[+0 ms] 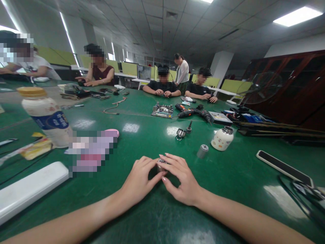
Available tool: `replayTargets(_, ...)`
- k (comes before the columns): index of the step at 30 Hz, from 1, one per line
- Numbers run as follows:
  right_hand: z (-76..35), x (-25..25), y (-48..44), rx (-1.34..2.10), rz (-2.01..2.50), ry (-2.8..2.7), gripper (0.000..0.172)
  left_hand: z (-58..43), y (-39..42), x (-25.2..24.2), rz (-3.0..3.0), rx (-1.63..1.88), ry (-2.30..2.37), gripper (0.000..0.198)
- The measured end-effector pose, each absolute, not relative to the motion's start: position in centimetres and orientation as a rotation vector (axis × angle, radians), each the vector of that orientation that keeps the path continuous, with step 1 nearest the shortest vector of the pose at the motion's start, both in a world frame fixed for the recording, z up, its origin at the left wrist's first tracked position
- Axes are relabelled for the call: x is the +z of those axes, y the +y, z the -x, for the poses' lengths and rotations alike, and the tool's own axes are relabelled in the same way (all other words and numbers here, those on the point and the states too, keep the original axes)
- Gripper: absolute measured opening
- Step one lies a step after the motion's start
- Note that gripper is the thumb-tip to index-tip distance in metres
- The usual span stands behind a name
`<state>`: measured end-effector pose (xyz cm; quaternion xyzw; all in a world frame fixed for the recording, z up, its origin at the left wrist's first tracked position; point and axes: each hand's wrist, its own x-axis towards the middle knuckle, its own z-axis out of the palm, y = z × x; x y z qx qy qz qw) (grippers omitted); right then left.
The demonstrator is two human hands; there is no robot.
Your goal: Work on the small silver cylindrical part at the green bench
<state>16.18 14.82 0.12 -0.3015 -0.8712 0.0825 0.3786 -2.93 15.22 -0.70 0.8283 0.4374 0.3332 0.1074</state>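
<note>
My left hand (141,179) and my right hand (181,178) rest together on the green table (142,135), fingers curled around a small metallic part (160,166) that shows only between the fingertips. Just beyond my right hand stand a small grey cap (202,151) and a white ceramic jar (222,139) with a metal rim. A round metal ring piece (181,133) and a small dark knob (189,127) lie farther back.
At the left are a white drink bottle (47,117), a yellow packet (37,149) and a long white case (27,188). A phone (284,167) lies at the right. A circuit board (162,110) and a power drill (194,113) sit mid-table. Several people sit at the far side.
</note>
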Motion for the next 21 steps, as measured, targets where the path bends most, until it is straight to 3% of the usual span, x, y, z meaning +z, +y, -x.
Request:
replayTargets(8, -16.3, 0.1, 14.7, 0.121, 0.754, -2.205, 0.053, 2.9, 15.4, -0.6, -2.42, 0.959, 1.306, 0.021)
replayTargets(17, -16.2, -0.9, 15.5, 0.141, 1.438, -2.152, 0.045, 2.9, 15.3, -0.8, -2.416, 0.952, 1.338, 0.031)
replayTargets(21, -15.9, -1.0, 15.5, 0.16, 1.537, -2.215, 0.045, 2.9, 15.3, -0.7, -2.421, 0.954, 1.335, 0.031)
